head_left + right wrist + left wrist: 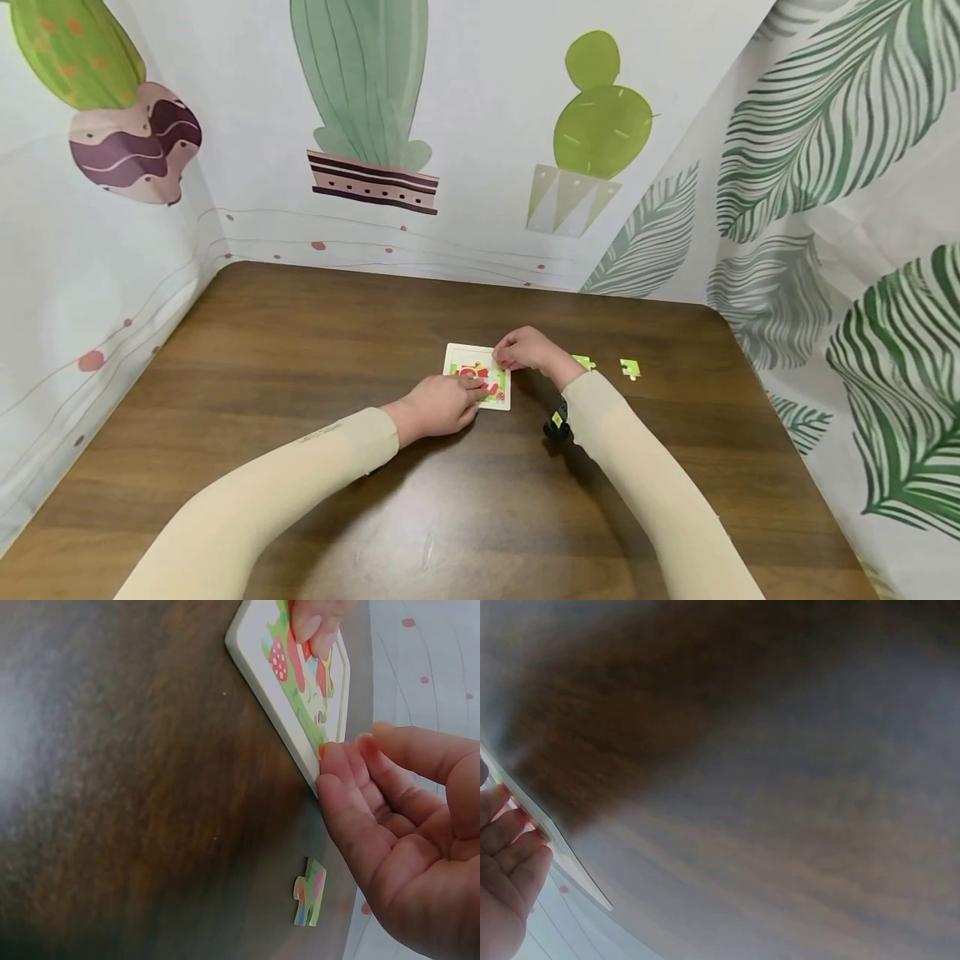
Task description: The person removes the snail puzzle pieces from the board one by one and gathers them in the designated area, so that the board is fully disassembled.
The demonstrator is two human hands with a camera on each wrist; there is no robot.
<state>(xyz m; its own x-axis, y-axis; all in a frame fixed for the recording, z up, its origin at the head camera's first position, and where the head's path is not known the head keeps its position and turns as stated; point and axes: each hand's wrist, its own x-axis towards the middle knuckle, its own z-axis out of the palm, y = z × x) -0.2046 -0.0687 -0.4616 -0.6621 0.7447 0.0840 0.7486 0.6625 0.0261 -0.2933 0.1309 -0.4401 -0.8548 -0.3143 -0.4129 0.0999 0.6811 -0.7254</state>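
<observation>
A small square jigsaw puzzle in a pale tray [459, 347] lies on the table, with red and green picture parts showing. My left hand [442, 406] rests its fingertips on the lower part of the picture. At the tray's upper right edge is my right hand [525, 348], its fingers bent and touching the border. In the right wrist view, the right hand's thumb [405, 742] comes close to the index fingertip; whether a piece lies between them is hidden. An orange spot shows beside its fingertips. A loose puzzle piece [310, 892] lies near that hand.
Right of the tray, one green puzzle piece [630, 367] lies loose and another piece [583, 362] is partly covered by the right forearm. The brown wooden table [360, 317] meets printed cloth walls [480, 167] at the back and sides.
</observation>
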